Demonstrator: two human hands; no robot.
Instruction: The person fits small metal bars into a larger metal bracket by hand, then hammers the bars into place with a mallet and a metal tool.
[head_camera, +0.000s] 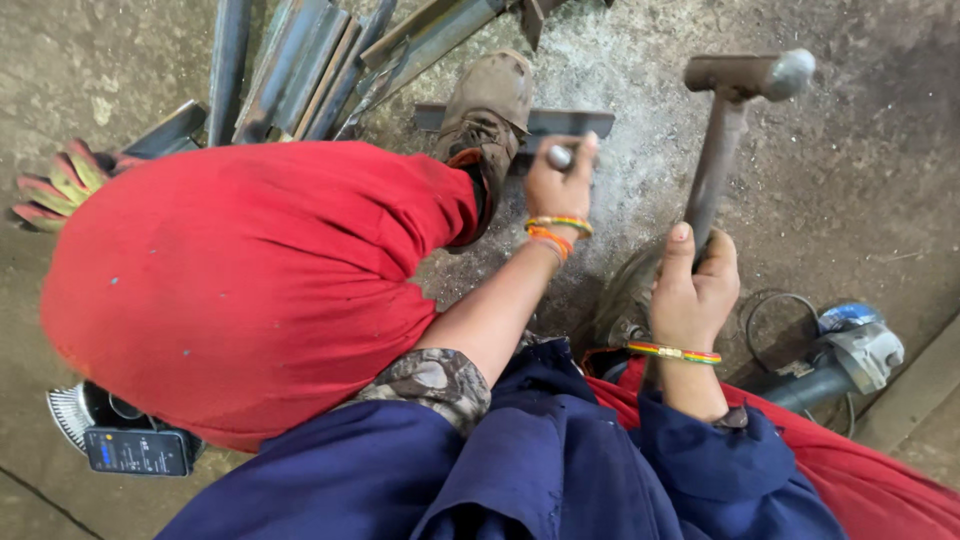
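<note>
Squatting over a dusty floor (860, 160), the person is pinning a steel bar (575, 122) under one boot (488, 105), with red trousers (240, 290) filling most of the view. Beside them an angle grinder (845, 355) is lying idle. The right hand (693, 290) is gripping a hammer (735, 100) tight around the handle, head raised. The left hand (560, 180) is pinching a short punch (558, 156) upright on the bar. A glancing blow could be striking the fingers, since they are sitting right at the punch's top.
</note>
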